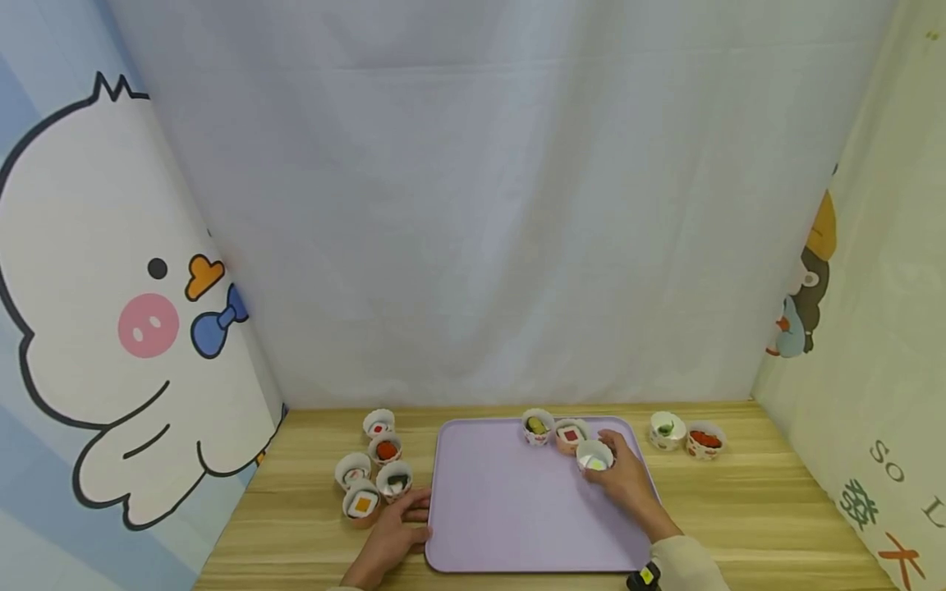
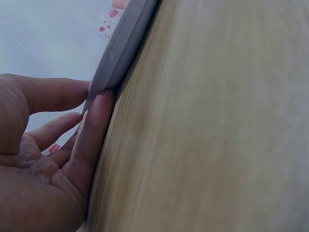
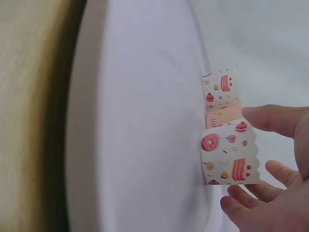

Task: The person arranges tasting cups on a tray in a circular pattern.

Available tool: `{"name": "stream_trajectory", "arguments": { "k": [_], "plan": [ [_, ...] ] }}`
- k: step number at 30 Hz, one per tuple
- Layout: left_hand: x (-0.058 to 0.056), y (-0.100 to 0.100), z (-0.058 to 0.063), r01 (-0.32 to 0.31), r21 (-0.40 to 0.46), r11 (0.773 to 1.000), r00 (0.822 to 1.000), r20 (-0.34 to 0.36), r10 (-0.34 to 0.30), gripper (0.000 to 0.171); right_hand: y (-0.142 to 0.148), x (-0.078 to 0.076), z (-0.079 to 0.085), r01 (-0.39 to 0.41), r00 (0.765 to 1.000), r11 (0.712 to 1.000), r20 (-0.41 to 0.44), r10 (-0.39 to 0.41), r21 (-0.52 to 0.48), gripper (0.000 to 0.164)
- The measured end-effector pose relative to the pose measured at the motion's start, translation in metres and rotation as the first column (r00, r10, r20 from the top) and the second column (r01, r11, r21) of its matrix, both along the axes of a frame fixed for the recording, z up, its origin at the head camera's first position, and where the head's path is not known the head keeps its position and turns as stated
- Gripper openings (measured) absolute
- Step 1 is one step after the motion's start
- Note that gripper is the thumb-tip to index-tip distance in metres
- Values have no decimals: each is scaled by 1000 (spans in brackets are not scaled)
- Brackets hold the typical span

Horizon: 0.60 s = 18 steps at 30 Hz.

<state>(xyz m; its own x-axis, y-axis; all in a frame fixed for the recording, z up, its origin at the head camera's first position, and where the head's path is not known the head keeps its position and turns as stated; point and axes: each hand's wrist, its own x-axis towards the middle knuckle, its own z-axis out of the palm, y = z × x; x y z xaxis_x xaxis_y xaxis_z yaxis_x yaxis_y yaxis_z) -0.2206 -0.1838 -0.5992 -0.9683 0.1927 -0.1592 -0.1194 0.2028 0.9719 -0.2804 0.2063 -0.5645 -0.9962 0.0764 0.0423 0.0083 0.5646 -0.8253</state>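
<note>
My right hand (image 1: pixel 628 480) holds a white paper baking cup (image 1: pixel 594 455) between thumb and fingers, over the right part of the lilac tray (image 1: pixel 532 513). In the right wrist view this cup (image 3: pixel 229 157) shows printed red sweets, and the thumb lies at its rim. Just behind it on the tray are a pink cup (image 1: pixel 569 439) with a red-and-white piece and a cup (image 1: pixel 537 428) with a yellow-green piece. At the tray's left edge rests my left hand (image 1: pixel 392 533), fingers extended; the left wrist view has its fingertips (image 2: pixel 100 104) against the tray's side.
Several paper cups (image 1: pixel 364 502) with small coloured pieces cluster left of the tray. To its right stand a cup with a green piece (image 1: pixel 667 431) and one with red pieces (image 1: pixel 704 442). A pale curtain (image 1: pixel 517 246) hangs behind the wooden table (image 1: pixel 739 525).
</note>
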Motion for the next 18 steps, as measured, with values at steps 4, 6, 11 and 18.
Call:
{"name": "stream_trajectory", "arguments": {
  "k": [4, 6, 11, 18],
  "plan": [
    [-1, 0, -2, 0, 2, 1000, 1000, -8, 0, 64, 1, 5, 8, -9, 1000, 1000, 9, 9, -22, 76],
    [-1, 0, -2, -1, 1, 1000, 1000, -9, 1, 64, 3, 7, 11, -4, 1000, 1000, 26, 4, -24, 75],
    [1, 0, 2, -2, -4, 1000, 1000, 5, 2, 64, 7, 13, 14, -9, 999, 999, 40, 11, -45, 73],
    [2, 1, 4, -4, 1, 1000, 1000, 5, 4, 64, 14, 21, 18, 12, 1000, 998, -26, -14, -57, 65]
  ]
}}
